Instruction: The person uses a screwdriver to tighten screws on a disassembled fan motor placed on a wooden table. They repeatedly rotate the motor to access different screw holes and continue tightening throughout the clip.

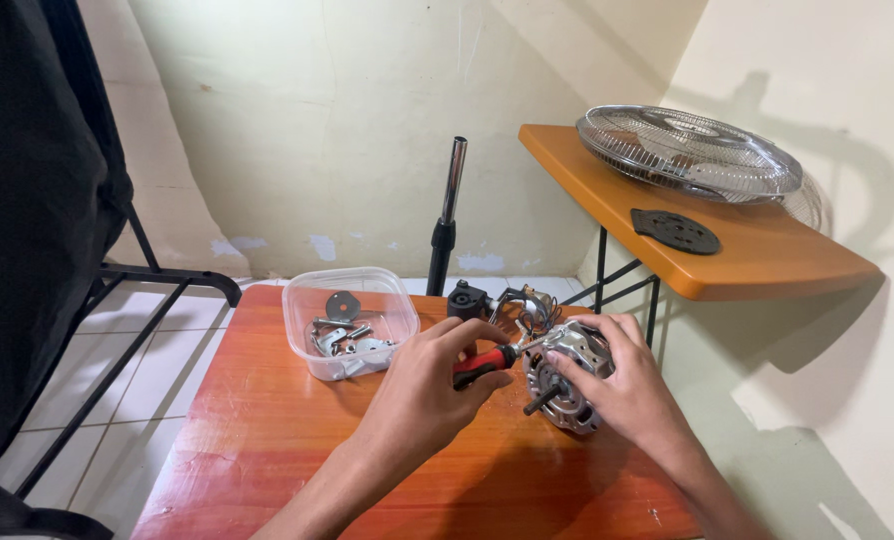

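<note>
A wooden counter [267, 440] carries a clear tub [350, 320] of metal parts and a fan motor [567, 375]. The right hand [627, 385] steadies the motor, its grip wrapped around the housing. The left hand [422, 385] grips a red-handled screwdriver [482, 363], its tip at the motor.

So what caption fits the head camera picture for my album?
Left hand drives a red-handled screwdriver into a fan motor steadied by the right hand.

Cream walls [317, 120] were patchy with peeling paint near the bottom, white tiled floor [137, 370], reddish wooden table [267, 440], orange shelf [757, 250] on black legs, dark cloth [27, 200] hung at left
</note>
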